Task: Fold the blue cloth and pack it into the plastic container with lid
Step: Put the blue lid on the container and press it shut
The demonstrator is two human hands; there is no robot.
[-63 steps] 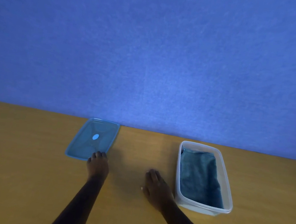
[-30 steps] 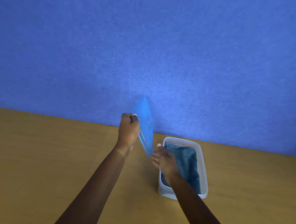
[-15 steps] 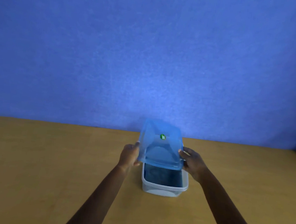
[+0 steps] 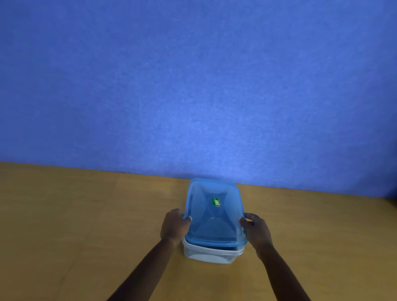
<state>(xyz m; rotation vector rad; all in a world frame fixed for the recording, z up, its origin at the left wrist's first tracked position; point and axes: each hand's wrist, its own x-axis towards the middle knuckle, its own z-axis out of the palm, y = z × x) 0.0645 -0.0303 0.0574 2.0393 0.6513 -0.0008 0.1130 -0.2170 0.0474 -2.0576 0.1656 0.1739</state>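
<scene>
Your left hand [image 4: 175,226] clamps the left edge of the blue lid [image 4: 215,215] and your right hand [image 4: 256,231] clamps the right edge, hands apart with the lid between them, held over the clear container [image 4: 209,255] on the wooden table [image 4: 64,222]. The near edge looks not yet seated, a dark gap shows above the near rim where the cloth [image 4: 217,247] sits inside, so line up the corners first, then press down evenly along both sides, near end last. Keep cloth clear of the rim or it probably won't snap shut.
</scene>
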